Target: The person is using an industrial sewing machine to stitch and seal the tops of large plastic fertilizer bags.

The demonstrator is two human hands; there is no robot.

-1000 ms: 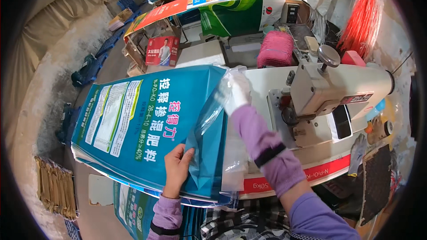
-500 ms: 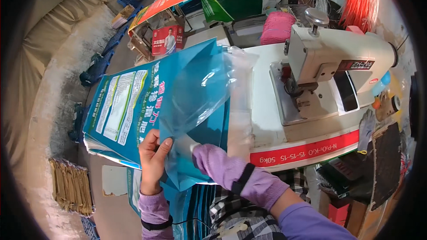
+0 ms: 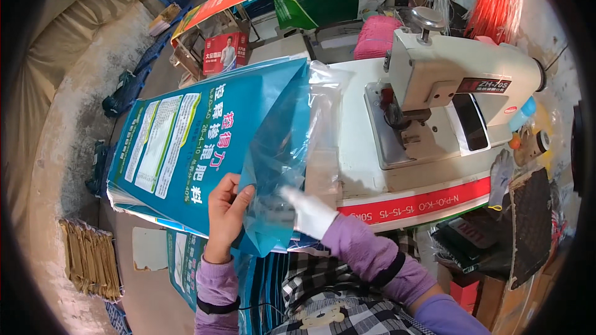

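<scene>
A blue printed sack [image 3: 239, 118] lies flat on top of a stack of similar sacks. From its right-hand end sticks out a clear plastic liner [image 3: 323, 90], with the mouth's near corner folded back. My left hand [image 3: 226, 216] is bare and pinches that folded corner between thumb and fingers. Just right of it is my right hand [image 3: 312, 216], in a white glove, over the liner near the sack's mouth. Its fingertips are smeared by motion, so I cannot make out whether they grip the film.
A white sewing machine [image 3: 459, 68] stands on the pale table [image 3: 357, 177] to the right. Behind are a pink thread spool [image 3: 375, 37] and a red box [image 3: 225, 53]. Red strands [image 3: 495, 0] hang at the far right; bundled brown sacks [image 3: 90, 260] sit at lower left.
My right hand has come out from beneath the sack's raised upper layer and moved right. That layer has dropped flatter. My left hand keeps its pinch on the corner.
</scene>
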